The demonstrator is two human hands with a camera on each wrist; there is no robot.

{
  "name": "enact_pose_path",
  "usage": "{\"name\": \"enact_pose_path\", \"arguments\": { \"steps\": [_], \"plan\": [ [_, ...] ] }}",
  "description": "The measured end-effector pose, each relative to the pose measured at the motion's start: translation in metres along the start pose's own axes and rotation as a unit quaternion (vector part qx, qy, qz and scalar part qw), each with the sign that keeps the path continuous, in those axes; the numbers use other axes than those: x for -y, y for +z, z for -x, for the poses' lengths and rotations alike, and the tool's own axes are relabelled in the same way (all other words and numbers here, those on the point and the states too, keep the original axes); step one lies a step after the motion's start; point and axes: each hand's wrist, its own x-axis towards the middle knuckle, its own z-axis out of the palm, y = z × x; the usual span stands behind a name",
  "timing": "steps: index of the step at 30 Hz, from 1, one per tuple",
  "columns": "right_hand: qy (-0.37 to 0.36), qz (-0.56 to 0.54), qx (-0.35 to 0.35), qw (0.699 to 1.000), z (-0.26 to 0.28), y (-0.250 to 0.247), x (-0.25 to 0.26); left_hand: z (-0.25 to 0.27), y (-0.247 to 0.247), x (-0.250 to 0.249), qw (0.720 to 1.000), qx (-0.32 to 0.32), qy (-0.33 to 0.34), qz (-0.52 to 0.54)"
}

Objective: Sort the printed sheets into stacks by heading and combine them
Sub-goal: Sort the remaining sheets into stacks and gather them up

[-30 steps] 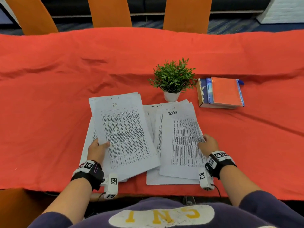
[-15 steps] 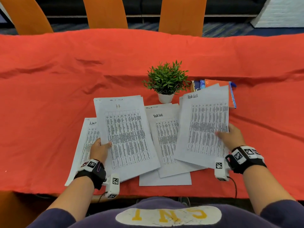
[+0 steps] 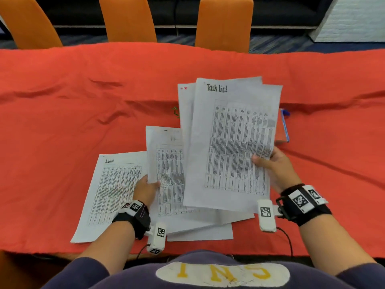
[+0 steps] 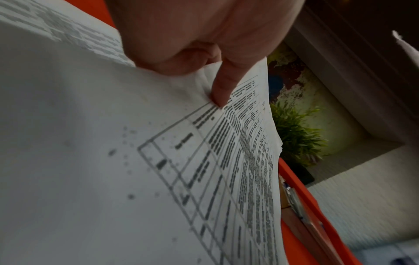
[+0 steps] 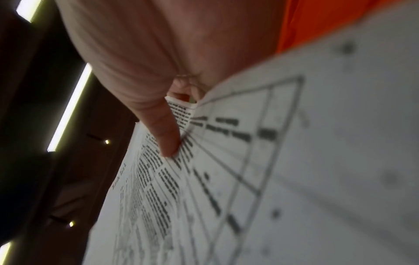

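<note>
A sheaf of "Task list" sheets (image 3: 231,142) is being held up off the worktop (image 3: 62,122) by the right hand (image 3: 275,165), the thumb lying on the printed face at the right edge and the fingers being hidden behind the paper. In the right wrist view the thumb (image 5: 163,132) is being pressed onto the table print of the same sheaf (image 5: 249,179), several sheet edges being visible beneath it. The sheaf is fanned slightly, a second sheet showing at its left and another at its upper right.

A second bundle of sheets (image 3: 166,170) is being pinched at its left edge by the left hand (image 3: 145,190), thumb on top. Its heading is blurred in the head view and cannot be read. In the left wrist view the thumb (image 4: 226,86) is being pressed onto the corner of the printed grid of that bundle (image 4: 158,161). The right side of this bundle is being overlapped by the raised "Task list" sheaf.

A sheet headed "Admin" (image 3: 110,190) is lying flat on the red cloth of the worktop, left of the left hand and partly under the wrist. More sheets (image 3: 204,232) are lying flat at the near edge of the worktop, below both held bundles.

A potted plant (image 4: 297,136) is being shown in the left wrist view beyond the held bundle; in the head view only a few leaves are showing left of the raised sheaf. A book edge (image 3: 283,130) is showing just right of that sheaf. Three orange chairs (image 3: 225,24) are standing at the far side.
</note>
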Motion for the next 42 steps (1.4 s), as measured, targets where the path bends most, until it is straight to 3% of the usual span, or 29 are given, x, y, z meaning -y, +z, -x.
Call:
{"name": "enact_pose_path", "arguments": {
  "steps": [4, 9, 16, 21, 30, 42],
  "plan": [
    [0.080, 0.036, 0.031, 0.996, -0.005, 0.005, -0.036, 0.006, 0.023, -0.010, 0.997, 0.055, 0.007, 0.046],
    [0.109, 0.187, 0.010, 0.976, -0.002, 0.006, -0.062, 0.019, 0.049, -0.022, 0.989, 0.115, 0.010, 0.091],
    [0.130, 0.218, 0.024, 0.967, 0.001, 0.002, -0.061, 0.036, 0.068, -0.033, 0.992, 0.090, 0.017, 0.084],
    [0.090, 0.264, 0.021, 0.960, 0.000, 0.004, -0.055, 0.038, 0.081, -0.033, 0.991, 0.082, 0.107, 0.008],
    [0.007, 0.186, -0.010, 0.982, -0.001, 0.009, -0.038, 0.051, 0.087, -0.055, 0.982, 0.027, 0.187, 0.006],
    [-0.004, 0.116, 0.004, 0.993, -0.003, 0.015, -0.026, 0.053, 0.094, -0.069, 0.966, 0.034, 0.228, 0.112]
  ]
}}
